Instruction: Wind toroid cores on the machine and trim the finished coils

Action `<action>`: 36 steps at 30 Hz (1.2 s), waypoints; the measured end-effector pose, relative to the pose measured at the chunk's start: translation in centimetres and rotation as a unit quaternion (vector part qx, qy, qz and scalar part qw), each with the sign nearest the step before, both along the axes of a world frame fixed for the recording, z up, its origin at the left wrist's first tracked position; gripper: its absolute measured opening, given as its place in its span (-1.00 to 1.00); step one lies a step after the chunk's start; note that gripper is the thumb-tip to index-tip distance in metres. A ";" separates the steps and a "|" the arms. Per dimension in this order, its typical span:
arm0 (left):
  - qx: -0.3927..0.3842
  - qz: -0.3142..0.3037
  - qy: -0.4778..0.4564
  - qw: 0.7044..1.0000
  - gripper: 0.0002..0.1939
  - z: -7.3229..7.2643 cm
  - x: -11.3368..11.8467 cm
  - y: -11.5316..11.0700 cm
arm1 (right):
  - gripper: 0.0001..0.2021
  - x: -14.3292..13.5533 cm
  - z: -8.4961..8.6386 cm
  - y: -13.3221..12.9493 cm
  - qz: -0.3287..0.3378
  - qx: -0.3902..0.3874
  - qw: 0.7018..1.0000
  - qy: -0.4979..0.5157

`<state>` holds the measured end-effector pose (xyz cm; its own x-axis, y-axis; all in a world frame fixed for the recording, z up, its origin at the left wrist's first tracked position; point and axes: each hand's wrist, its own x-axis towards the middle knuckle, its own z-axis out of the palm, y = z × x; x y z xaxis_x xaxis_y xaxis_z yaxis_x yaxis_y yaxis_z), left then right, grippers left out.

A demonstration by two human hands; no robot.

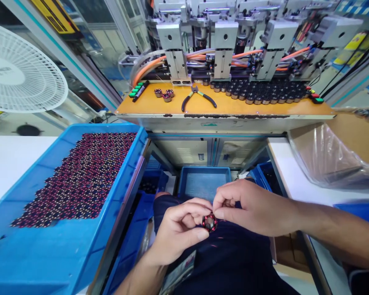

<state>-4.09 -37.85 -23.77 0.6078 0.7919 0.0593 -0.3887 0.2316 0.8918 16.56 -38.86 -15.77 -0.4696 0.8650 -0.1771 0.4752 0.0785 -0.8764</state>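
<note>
Above my lap, my left hand (184, 229) grips a small wound motor stator (209, 223) between thumb and fingers. The stator is a dark ring with red copper windings and an open centre. My right hand (242, 207) is closed in a pinch at the stator's upper right edge. A thin wire seems to run at those fingertips, though it is too fine to follow clearly. Left of my hands, a blue tray (89, 256) holds many similar stators (83, 176) packed in rows.
Ahead, an orange machine shelf (160, 107) carries cutting pliers (198, 98), loose stators (164, 95), markers (140, 91) and rows of dark stators (261, 92) beneath winding heads (225, 45). A white fan (21, 69) stands left, a plastic-lined carton (335, 147) right. Below sits a blue bin (205, 169).
</note>
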 end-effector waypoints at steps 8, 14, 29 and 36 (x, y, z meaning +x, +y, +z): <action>-0.051 -0.044 -0.064 0.996 -0.76 -0.4 0.3 0.0 | -0.86 0.1 -0.5 -1.1 0.005 0.071 0.996 0.057; -0.014 -0.023 -0.053 0.998 -0.67 -0.4 0.4 0.2 | -0.86 0.1 -0.7 -1.5 -0.006 0.077 0.995 0.066; -0.054 -0.067 -0.104 0.991 -0.69 -0.2 0.3 0.3 | -0.89 1.5 -0.4 -1.1 0.083 0.383 0.919 -0.039; -0.099 -0.094 -0.114 0.984 -0.68 0.0 0.3 0.3 | -0.90 0.2 -1.5 -0.3 0.114 0.457 0.882 0.013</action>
